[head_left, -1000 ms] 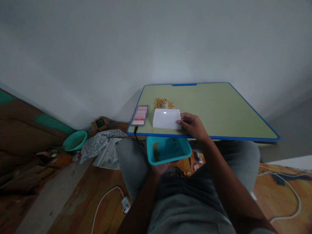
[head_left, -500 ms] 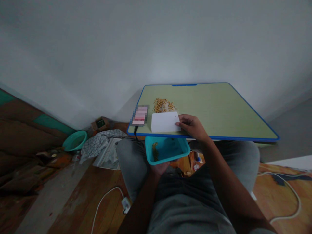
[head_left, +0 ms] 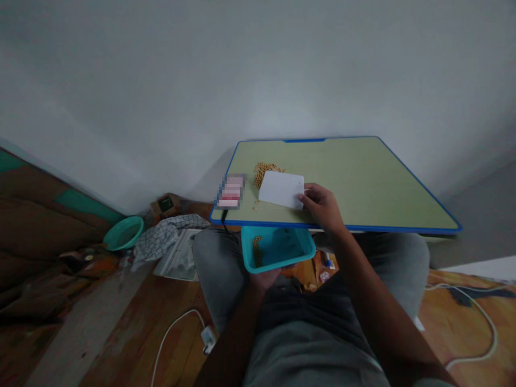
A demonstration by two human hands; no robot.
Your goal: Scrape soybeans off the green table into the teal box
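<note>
My right hand [head_left: 322, 205] pinches the right edge of a white card [head_left: 281, 189], held over the left part of the table [head_left: 346, 172]. Behind the card and at its left lies a pile of small tan beans [head_left: 262, 171], partly covered by it. A few stray beans [head_left: 255, 205] rest near the card's lower left corner. Below the table's front edge, my left hand [head_left: 265, 277] grips a turquoise plastic basin [head_left: 284, 248] from underneath, its fingers mostly hidden. Some beans [head_left: 257, 250] sit along the basin's left side.
A blurred-out phone-like object [head_left: 231, 191] with a dark strap lies at the table's left edge. On the floor to the left are a green basin [head_left: 124, 233], a checked cloth [head_left: 165, 236] and a small box [head_left: 165, 206]. A white power strip [head_left: 208, 338] lies beside my left leg.
My right hand has moved the card away from the front edge and slightly right, over part of the bean pile. A few beans now show in front of it. The basin has barely shifted.
</note>
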